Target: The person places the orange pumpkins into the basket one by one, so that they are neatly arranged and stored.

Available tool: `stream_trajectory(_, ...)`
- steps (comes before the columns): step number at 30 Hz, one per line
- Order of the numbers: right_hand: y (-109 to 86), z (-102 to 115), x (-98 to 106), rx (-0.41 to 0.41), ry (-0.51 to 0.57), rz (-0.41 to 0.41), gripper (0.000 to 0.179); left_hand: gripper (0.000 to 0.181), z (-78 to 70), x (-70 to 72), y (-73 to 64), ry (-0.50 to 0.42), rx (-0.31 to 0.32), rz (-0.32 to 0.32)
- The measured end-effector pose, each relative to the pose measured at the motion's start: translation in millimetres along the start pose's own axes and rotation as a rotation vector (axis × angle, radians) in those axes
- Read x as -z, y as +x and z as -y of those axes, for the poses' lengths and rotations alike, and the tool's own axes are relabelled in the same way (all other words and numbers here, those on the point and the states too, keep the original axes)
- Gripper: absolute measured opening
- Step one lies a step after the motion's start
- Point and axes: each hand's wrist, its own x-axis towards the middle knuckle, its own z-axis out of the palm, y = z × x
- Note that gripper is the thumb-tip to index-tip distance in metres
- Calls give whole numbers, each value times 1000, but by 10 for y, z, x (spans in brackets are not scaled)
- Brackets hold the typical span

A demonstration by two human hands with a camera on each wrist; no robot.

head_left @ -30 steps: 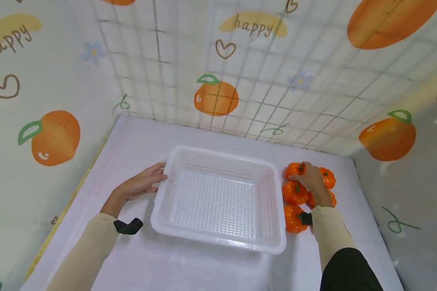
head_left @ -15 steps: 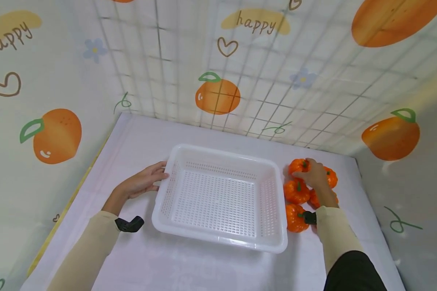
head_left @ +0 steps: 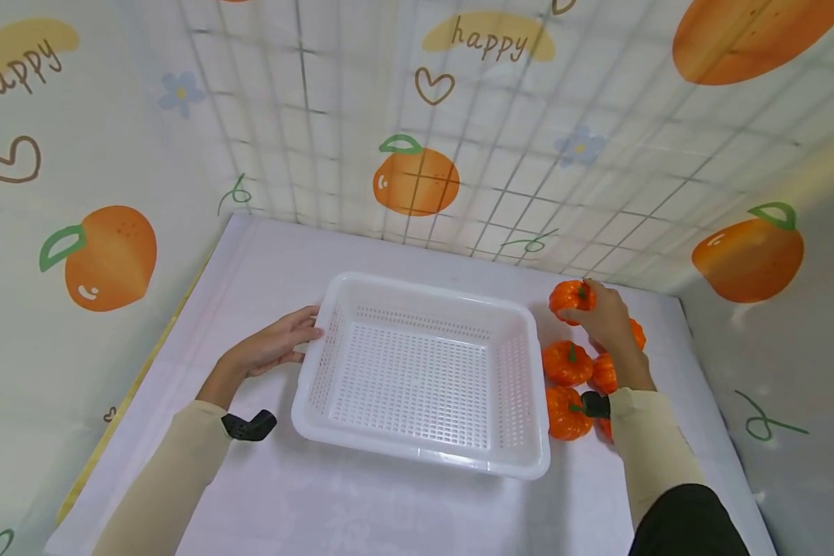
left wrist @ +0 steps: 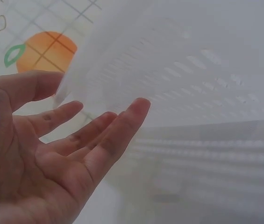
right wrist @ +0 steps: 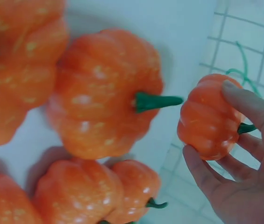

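Note:
A white perforated plastic basket (head_left: 421, 451) stands on the white table, with nothing in it. My left hand (head_left: 276, 345) rests with straight fingers (left wrist: 117, 128) against the basket's left wall (left wrist: 192, 65). My right hand (head_left: 605, 316) grips a small orange toy pumpkin (head_left: 568, 298) with a green stem and holds it above the table, right of the basket's far corner. In the right wrist view the fingers curl round that pumpkin (right wrist: 209, 116). Several more orange pumpkins (head_left: 567, 363) lie in a cluster on the table below it, also seen in the right wrist view (right wrist: 104, 112).
Walls covered in a printed orange-and-"happy" sheet (head_left: 415, 171) close in the table on the left, back and right. The table's yellow left edge (head_left: 111, 432) runs along the left wall. Bare white tabletop (head_left: 361, 517) lies in front of the basket.
My right hand has closed on one pumpkin from the cluster and lifted it up and away from the others. The left hand has stayed against the basket.

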Motion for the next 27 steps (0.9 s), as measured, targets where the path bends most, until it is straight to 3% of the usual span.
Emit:
stream_trajectory(6, 19, 180, 70, 68, -2, -22, 85, 59, 0, 1, 1, 2, 5, 2)
stream_trajectory(18, -16, 544, 142, 131, 38, -51, 81, 58, -9, -2, 6, -7, 13, 1)
stream_trajectory(27, -99, 790, 170, 169, 90, -27, 82, 60, 0, 3, -1, -7, 6, 15)
